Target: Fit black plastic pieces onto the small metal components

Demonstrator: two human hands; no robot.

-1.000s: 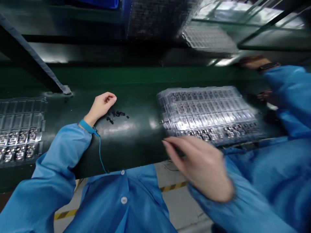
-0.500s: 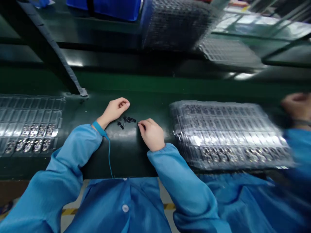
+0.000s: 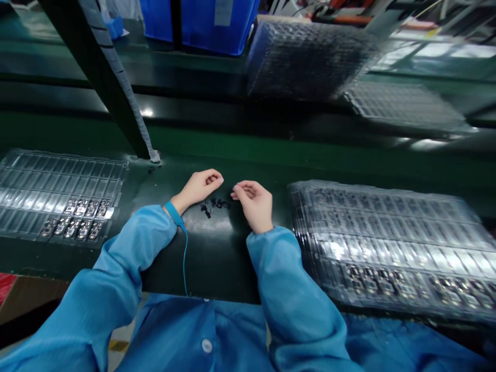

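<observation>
Both my hands rest on the dark green bench [image 3: 209, 258], facing each other. My left hand [image 3: 199, 187] lies with its fingers curled in, a blue wrist strap [image 3: 173, 214] and cord on the wrist. My right hand [image 3: 253, 202] has thumb and fingertips pinched together, perhaps on a tiny part that I cannot make out. Between and just below the two hands lies a small heap of tiny black parts [image 3: 214, 205]. Both arms are in blue sleeves.
A stack of clear blister trays [image 3: 387, 243] with small metal parts stands right of my hands. Another clear tray [image 3: 58, 196], partly filled, lies at the left. A slanted dark post [image 3: 112, 82] rises behind; a blue bin [image 3: 201, 23] and more tray stacks [image 3: 310, 57] sit beyond.
My right hand swung from the tray stack's front edge over to the black parts and closed in a pinch. The view tilted up and shifted; a neighbour's hands at the right left the picture.
</observation>
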